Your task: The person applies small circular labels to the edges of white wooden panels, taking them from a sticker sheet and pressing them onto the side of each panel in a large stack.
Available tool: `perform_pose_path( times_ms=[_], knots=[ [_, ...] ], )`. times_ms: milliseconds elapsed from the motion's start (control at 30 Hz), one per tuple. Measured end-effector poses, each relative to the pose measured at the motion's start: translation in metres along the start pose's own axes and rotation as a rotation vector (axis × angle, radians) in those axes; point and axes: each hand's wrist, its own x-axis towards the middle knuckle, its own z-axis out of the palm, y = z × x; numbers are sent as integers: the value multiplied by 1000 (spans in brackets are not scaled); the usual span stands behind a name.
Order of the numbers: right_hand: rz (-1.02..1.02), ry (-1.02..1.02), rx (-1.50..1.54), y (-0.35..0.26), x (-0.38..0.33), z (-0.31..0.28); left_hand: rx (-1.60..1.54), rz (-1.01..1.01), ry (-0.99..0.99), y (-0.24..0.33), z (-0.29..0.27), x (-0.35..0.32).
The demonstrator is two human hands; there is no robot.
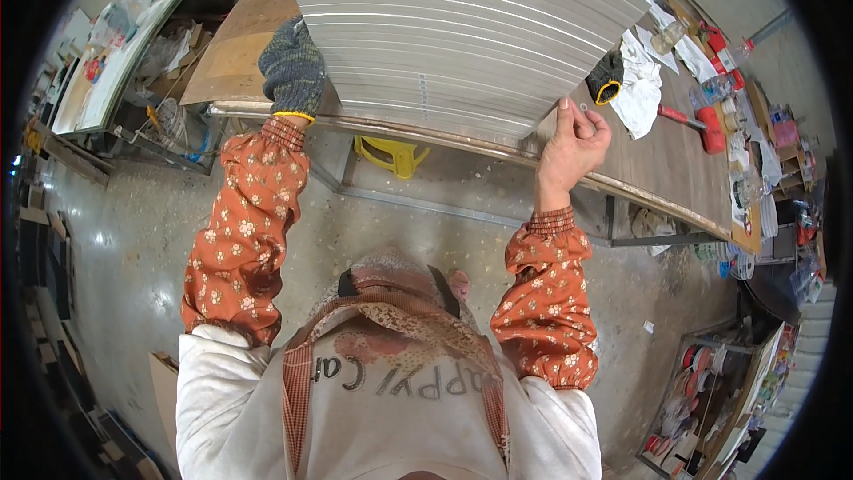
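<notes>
This is a workshop. A long wooden desk on a metal frame carries stacked grey panels, a red tool lies at right, and the concrete floor is dusty.

Smooth matt grey metal panels, worn wooden workbench, knitted cloth glove

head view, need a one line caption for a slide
Gloved left hand steadies a stack of grey metal panels on a wooden workbench while the bare right hand pinches its near corner.
</notes>
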Motion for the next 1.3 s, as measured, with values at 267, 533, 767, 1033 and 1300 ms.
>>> perform_pose_path(
  times_ms=[267,533,767,1033,1300],
  knots=[
    [-12,-9,-5,2,0,0,162,147,103,-4,8,-3],
    [2,-225,81,-11,-7,-25,-67,-13,128,-68,5,6],
    [10,-575,-57,-41,-27,1,-742,-404,151,-76,-31,-47],
    [-142,-758,-366,-34,-25,33,-742,-682,130,-114,-59,-120],
    [-365,-724,-580,-23,-19,55,-747,-806,164,-139,-73,-173]
  ],
)
